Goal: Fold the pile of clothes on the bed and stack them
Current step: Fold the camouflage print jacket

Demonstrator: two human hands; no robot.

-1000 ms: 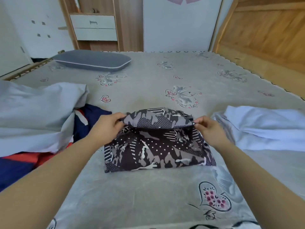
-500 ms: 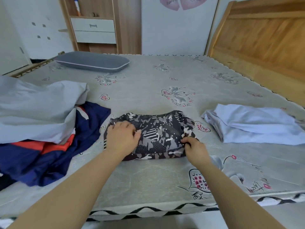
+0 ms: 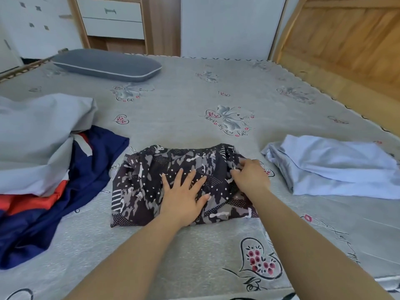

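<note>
A dark camouflage-patterned garment (image 3: 140, 182) lies folded into a rough rectangle in the middle of the bed. My left hand (image 3: 184, 197) presses flat on its centre with fingers spread. My right hand (image 3: 250, 176) pinches the garment's right edge with curled fingers. To the left lies an unfolded pile: a grey garment (image 3: 36, 144) over a navy and orange one (image 3: 91, 169). A folded light blue garment (image 3: 337, 165) lies on the right of the bed.
The bed (image 3: 194, 100) has a grey sheet printed with hearts and flowers. A grey pillow (image 3: 106, 64) lies at the far left. A wooden headboard (image 3: 346, 40) runs along the right. A wooden cabinet with white drawers (image 3: 112, 18) stands behind.
The upper half of the camouflage garment was folded down toward me. My left hand moved from its left edge to press flat on the middle, and my right hand now pinches the right edge.
</note>
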